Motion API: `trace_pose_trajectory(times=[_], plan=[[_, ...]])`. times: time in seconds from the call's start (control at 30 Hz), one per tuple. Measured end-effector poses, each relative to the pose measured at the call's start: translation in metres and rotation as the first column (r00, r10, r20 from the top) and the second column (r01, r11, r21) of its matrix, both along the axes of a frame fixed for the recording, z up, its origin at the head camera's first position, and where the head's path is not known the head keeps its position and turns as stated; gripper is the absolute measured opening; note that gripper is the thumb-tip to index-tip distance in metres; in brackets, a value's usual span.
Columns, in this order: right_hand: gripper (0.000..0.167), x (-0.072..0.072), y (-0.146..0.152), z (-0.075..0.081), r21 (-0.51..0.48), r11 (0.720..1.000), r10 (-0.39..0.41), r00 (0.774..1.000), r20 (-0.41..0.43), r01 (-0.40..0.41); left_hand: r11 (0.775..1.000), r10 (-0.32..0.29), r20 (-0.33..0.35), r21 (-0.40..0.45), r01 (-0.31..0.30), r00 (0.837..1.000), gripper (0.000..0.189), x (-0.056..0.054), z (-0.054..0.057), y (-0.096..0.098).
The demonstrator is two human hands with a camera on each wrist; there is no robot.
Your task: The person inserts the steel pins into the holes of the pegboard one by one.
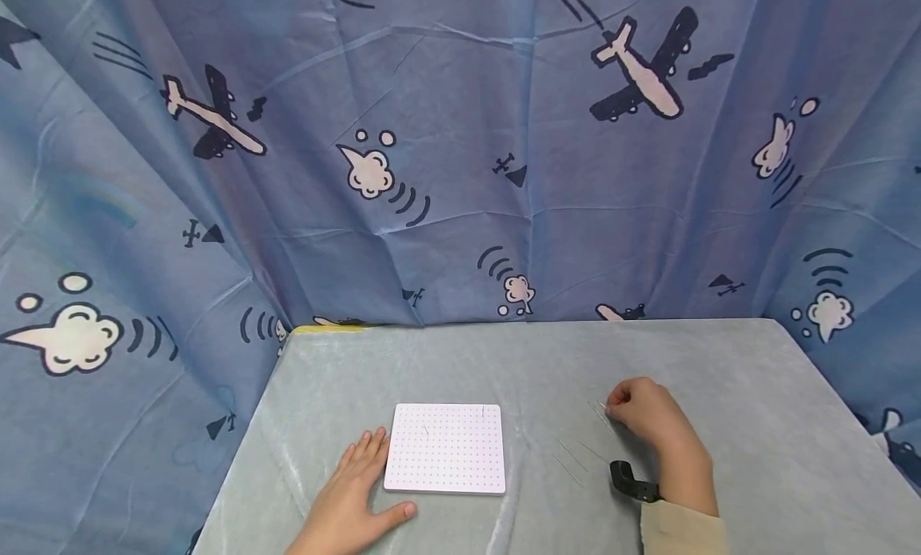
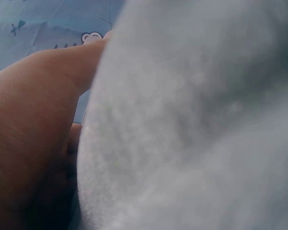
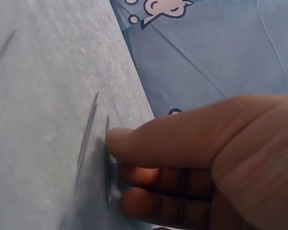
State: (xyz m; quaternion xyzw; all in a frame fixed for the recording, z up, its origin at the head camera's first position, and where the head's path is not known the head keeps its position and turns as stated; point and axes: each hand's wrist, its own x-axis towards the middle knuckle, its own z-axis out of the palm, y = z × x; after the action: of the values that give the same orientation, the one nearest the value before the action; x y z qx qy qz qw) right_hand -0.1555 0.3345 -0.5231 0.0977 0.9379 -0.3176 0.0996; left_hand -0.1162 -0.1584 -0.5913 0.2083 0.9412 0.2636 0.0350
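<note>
A white board (image 1: 446, 449) with rows of small dots lies on the table; two thin lines, perhaps needles, show near its top. My left hand (image 1: 350, 491) rests spread at the board's left edge, its fingertips against that side and its thumb below the corner. In the left wrist view, only part of this hand (image 2: 33, 110) shows. To the right of the board, my right hand (image 1: 643, 411) pinches a thin metal needle (image 3: 108, 184) between thumb and fingers, close to the tabletop. More needles (image 3: 88, 136) lie just beside it, the nearest ones almost parallel.
Several loose needles (image 1: 573, 455) are scattered between the board and my right wrist. A grey cloth (image 1: 446, 363) covers the table. Blue curtains (image 1: 460, 139) printed with airplanes hang behind and along the sides. A black band (image 1: 633, 485) sits on my right wrist.
</note>
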Motion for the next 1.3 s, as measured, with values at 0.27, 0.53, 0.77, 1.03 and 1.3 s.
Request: trace_pose_trajectory(times=[0.27, 0.53, 0.77, 1.03, 1.3], plan=[[0.012, -0.001, -0.002, 0.000, 0.032, 0.999, 0.001, 1.000, -0.001, 0.000, 1.000, -0.003, -0.019, -0.001, 0.003, 1.000, 0.112, 0.001, 0.000, -0.001], [0.018, 0.001, -0.006, 0.000, 0.054, 0.999, -0.010, 1.000, 0.013, 0.009, 1.000, -0.006, -0.020, 0.001, 0.006, 1.000, 0.111, -0.001, 0.000, -0.002], [0.018, 0.002, -0.005, -0.005, 0.048, 0.999, -0.001, 1.000, 0.001, 0.001, 1.000, -0.003, 0.009, 0.007, 0.003, 1.000, 0.112, -0.001, 0.000, -0.001], [0.013, 0.000, -0.005, -0.007, 0.027, 0.999, 0.021, 0.999, -0.036, -0.020, 1.000, 0.009, 0.032, 0.005, -0.009, 0.999, 0.112, 0.001, 0.001, -0.002], [0.014, -0.004, -0.013, 0.000, 0.030, 1.000, 0.011, 0.993, -0.115, -0.008, 1.000, 0.010, 0.046, -0.002, -0.010, 0.999, 0.114, -0.001, 0.002, -0.001]])
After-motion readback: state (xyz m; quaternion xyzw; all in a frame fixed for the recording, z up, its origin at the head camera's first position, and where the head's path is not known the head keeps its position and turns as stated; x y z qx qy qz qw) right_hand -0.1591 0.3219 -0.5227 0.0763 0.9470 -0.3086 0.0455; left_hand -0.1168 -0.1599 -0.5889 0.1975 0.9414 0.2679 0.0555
